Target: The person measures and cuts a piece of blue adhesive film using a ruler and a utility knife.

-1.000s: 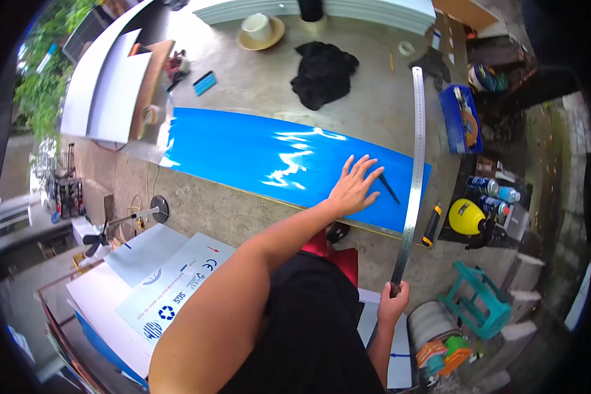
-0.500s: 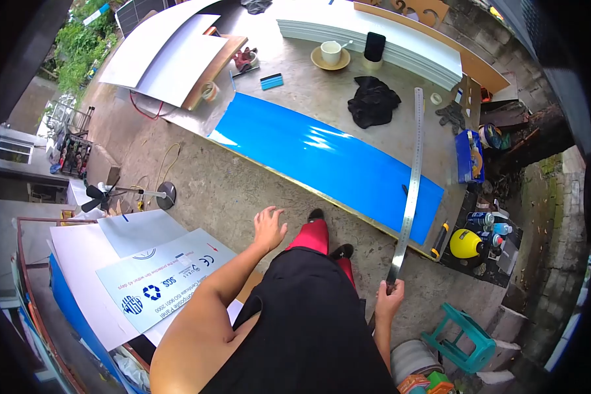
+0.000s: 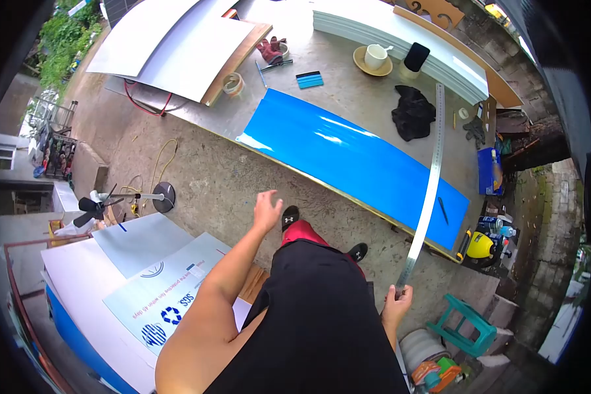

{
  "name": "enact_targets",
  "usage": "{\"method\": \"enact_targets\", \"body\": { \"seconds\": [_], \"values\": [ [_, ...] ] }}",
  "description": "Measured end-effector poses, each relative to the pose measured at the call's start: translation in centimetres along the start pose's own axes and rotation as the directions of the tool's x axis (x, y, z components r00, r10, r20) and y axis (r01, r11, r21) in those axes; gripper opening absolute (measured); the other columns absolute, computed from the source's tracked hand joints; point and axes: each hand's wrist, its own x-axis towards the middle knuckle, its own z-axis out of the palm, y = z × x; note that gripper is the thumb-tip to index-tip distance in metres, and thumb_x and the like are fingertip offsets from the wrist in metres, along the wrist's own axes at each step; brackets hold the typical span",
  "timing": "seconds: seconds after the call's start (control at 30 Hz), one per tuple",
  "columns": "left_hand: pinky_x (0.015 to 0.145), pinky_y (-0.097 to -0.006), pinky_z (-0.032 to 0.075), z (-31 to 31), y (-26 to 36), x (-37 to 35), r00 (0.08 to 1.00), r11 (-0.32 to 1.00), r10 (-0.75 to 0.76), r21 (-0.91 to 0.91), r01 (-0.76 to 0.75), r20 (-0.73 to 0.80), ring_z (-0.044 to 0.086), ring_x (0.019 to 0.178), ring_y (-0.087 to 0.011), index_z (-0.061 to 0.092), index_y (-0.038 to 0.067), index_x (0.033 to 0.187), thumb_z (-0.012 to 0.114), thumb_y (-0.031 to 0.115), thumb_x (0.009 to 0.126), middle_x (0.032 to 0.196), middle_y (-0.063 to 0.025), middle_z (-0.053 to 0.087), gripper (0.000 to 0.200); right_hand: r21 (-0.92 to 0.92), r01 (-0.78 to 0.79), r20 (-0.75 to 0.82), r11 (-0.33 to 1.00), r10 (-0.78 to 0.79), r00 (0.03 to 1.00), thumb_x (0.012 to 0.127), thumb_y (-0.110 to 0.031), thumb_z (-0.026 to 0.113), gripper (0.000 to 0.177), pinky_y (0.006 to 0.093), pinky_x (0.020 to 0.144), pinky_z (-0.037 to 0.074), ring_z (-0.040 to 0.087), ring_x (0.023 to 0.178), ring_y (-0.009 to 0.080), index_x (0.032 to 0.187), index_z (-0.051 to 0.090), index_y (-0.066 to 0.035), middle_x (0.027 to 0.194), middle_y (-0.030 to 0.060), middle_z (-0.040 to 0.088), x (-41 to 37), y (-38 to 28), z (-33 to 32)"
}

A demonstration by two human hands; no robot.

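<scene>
My right hand is closed around the near end of a long metal ruler. The ruler reaches away from me over the right part of a glossy blue sheet, its far end above the metal table. To the right of the ruler, a dark pen lies on the sheet. My left hand hangs over the floor in front of the table, fingers apart and slightly bent, holding nothing. A yellow-and-black utility knife lies at the table's right corner.
A blue squeegee, tape roll, cup, phone and black cloth are on the table. White panels line its back. A fan and printed panel are at left; a green stool stands right.
The view has shifted, so the table appears farther right. The ruler has moved left across the blue sheet, uncovering the pen. My left hand stays open.
</scene>
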Motion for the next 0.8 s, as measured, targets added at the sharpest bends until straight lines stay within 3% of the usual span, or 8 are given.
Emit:
{"method": "enact_targets", "body": {
  "seconds": [0.07,0.13,0.2,0.23,0.3,0.53,0.6,0.8],
  "values": [
    [0.1,-0.0457,0.053,-2.4,-2.8,3.7,0.993,0.993,-0.101,-0.074,0.097,-0.059,0.068,0.116,-0.037,0.065,0.007,0.134,0.072,0.023,0.096,0.128,-0.0181,0.066,0.042,0.027,-0.029,-0.015,0.999,0.03,0.999,0.097,-0.003,0.072,0.019,0.0263,0.061,0.043,0.054,0.068,0.0066,0.103,0.054,-0.004,0.082,-0.0014,0.056,-2.2,-0.2,2.7],
    [0.096,-0.0441,0.055,-3.3,-7.0,7.9,0.978,0.988,-0.071,-0.146,0.042,-0.196,0.072,0.107,-0.0336,0.065,0.004,0.132,0.071,0.02,0.098,0.119,-0.0193,0.072,0.038,0.059,-0.042,-0.002,0.997,0.042,0.999,0.097,-0.003,0.072,0.021,0.0258,0.065,0.045,0.054,0.074,0.0065,0.107,0.053,-0.004,0.088,-0.0008,0.057,-4.3,-0.2,4.4],
    [0.091,-0.0421,0.056,-4.4,-8.5,11.6,0.959,0.945,-0.188,-0.304,0.118,-0.211,0.074,0.1,-0.0274,0.064,0.002,0.132,0.069,0.02,0.099,0.113,-0.0185,0.075,0.037,0.016,-0.051,-0.005,0.999,0.051,0.999,0.097,-0.003,0.073,0.022,0.0258,0.066,0.045,0.054,0.074,0.0064,0.106,0.053,-0.004,0.088,-0.0009,0.056,-6.2,-1.7,5.4],
    [0.091,-0.0421,0.056,-5.2,-7.9,12.9,0.963,0.947,-0.186,-0.297,0.123,-0.194,0.074,0.1,-0.0274,0.064,0.002,0.132,0.069,0.02,0.099,0.113,-0.0185,0.075,0.037,-0.01,-0.04,-0.002,0.999,0.04,0.999,0.098,-0.003,0.073,0.022,0.0258,0.066,0.045,0.053,0.075,0.0063,0.106,0.053,-0.004,0.088,-0.001,0.056,-7.0,-2.6,6.0],
    [0.086,-0.0388,0.057,-7.7,-5.2,15.1,0.948,0.864,-0.282,-0.469,0.186,-0.144,0.074,0.093,-0.0217,0.063,0.002,0.133,0.069,0.022,0.1,0.108,-0.0147,0.077,0.038,0.022,-0.059,-0.009,0.998,0.06,0.998,0.098,-0.003,0.073,0.022,0.0253,0.066,0.044,0.052,0.076,0.0057,0.105,0.053,-0.004,0.087,-0.0018,0.055,-7.9,-3.6,6.7],
    [0.079,-0.0351,0.058,-9.2,-3.9,20.9,0.93,0.847,-0.321,-0.492,0.199,-0.177,0.074,0.084,-0.0186,0.063,0.001,0.134,0.075,0.023,0.099,0.104,-0.0126,0.079,0.044,-0.044,-0.018,-0.057,0.999,0.016,0.998,0.098,-0.001,0.071,0.021,0.024,0.068,0.043,0.049,0.075,0.0051,0.101,0.051,-0.005,0.083,-0.0043,0.049,-6.9,-7.2,8.5],
    [0.072,-0.0327,0.06,-9.5,-3.8,21.2,0.93,0.825,-0.345,-0.512,0.238,-0.124,0.074,0.079,-0.0173,0.065,-0.001,0.131,0.077,0.019,0.097,0.104,-0.0127,0.079,0.04,-0.033,0.003,-0.061,0.999,-0.005,0.998,0.098,-0.001,0.071,0.02,0.0241,0.069,0.043,0.05,0.076,0.0054,0.101,0.052,-0.005,0.084,-0.0038,0.05,-6.3,-8.2,9.3],
    [0.068,-0.0304,0.063,-9.7,-3.2,21.8,0.935,0.753,-0.354,-0.588,0.297,0.019,0.075,0.079,-0.0173,0.065,0.0,0.129,0.073,0.008,0.1,0.106,-0.0132,0.078,0.032,-0.01,0.032,-0.057,0.999,-0.032,0.998,0.098,-0.001,0.072,0.018,0.0247,0.071,0.044,0.051,0.077,0.0064,0.101,0.054,-0.005,0.084,-0.0021,0.053,-6.7,-8.8,10.4]
  ]
}}
